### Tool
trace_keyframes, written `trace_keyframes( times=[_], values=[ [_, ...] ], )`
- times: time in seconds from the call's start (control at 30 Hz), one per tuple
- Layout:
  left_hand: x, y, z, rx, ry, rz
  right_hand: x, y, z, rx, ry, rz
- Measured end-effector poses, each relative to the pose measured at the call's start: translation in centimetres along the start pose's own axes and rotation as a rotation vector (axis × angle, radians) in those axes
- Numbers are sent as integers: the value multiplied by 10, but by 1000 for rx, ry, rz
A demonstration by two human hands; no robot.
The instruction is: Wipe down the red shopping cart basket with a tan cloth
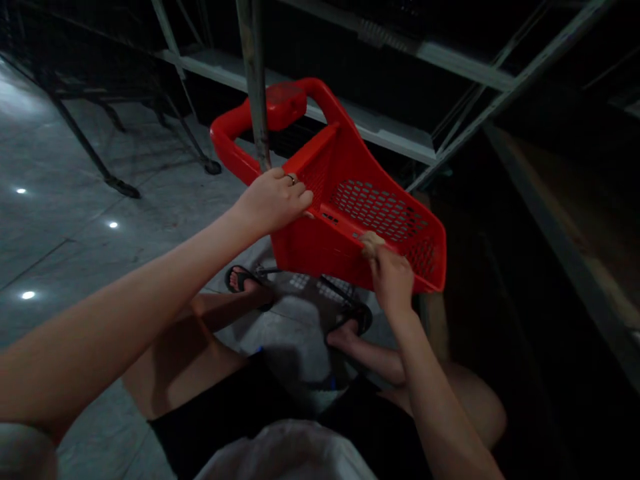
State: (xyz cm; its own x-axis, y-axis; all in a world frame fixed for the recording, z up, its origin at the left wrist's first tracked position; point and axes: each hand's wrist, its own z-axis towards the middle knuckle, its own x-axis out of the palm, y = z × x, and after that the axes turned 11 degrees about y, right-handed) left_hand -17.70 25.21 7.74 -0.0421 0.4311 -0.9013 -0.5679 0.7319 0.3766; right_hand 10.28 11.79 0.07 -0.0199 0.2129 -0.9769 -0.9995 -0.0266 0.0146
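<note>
"Left hand (277,202)?"
"Curled over near rim of red cart (313,248), which stands between legs (185,353) and rack (395,145)."
"Right hand (394,277)?"
"Pinching tan wad (371,243), likely cloth, at same rim. Best: left braces, right presses evenly along edge."

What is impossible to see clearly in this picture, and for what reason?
In the head view:
Beige wad: material unclear, blurred and partly covered by the right hand.
Red basket: part of its inside, hidden by its near wall.
Pole: top, cut off by the upper edge.
</note>
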Motion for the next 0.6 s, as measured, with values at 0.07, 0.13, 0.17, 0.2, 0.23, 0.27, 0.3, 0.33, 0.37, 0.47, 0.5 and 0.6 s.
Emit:
trace_keyframes(
  times=[0.07,0.13,0.17,0.2,0.23,0.27,0.3,0.33,0.37,0.47,0.5,0.6],
  values=[
    [-5,-19,9,-33,-27,-48,3,32,35,-71,5,86],
    [-8,-36,17,-65,-57,-83,1,51,57,-135,-20,174],
    [-9,-43,21,-75,-67,-86,-1,53,60,-171,-42,221],
    [-10,-48,23,-80,-69,-81,-3,49,58,-204,-73,267],
    [-11,-53,26,-78,-66,-70,-4,41,51,-233,-108,311],
    [-13,-57,28,-73,-56,-60,-3,29,40,-254,-145,350],
    [-15,-61,30,-68,-40,-54,0,17,26,-263,-179,383],
    [-19,-64,32,-64,-21,-53,5,6,11,-253,-206,411],
    [-23,-68,34,-65,3,-54,12,-2,-4,-221,-221,438],
    [-39,-82,42,-60,102,-37,39,4,-33,-35,-182,573],
    [-44,-87,45,-57,138,-16,48,17,-35,42,-155,645],
    [-55,-101,54,-75,207,69,62,65,-16,172,-145,858]
  ],
)
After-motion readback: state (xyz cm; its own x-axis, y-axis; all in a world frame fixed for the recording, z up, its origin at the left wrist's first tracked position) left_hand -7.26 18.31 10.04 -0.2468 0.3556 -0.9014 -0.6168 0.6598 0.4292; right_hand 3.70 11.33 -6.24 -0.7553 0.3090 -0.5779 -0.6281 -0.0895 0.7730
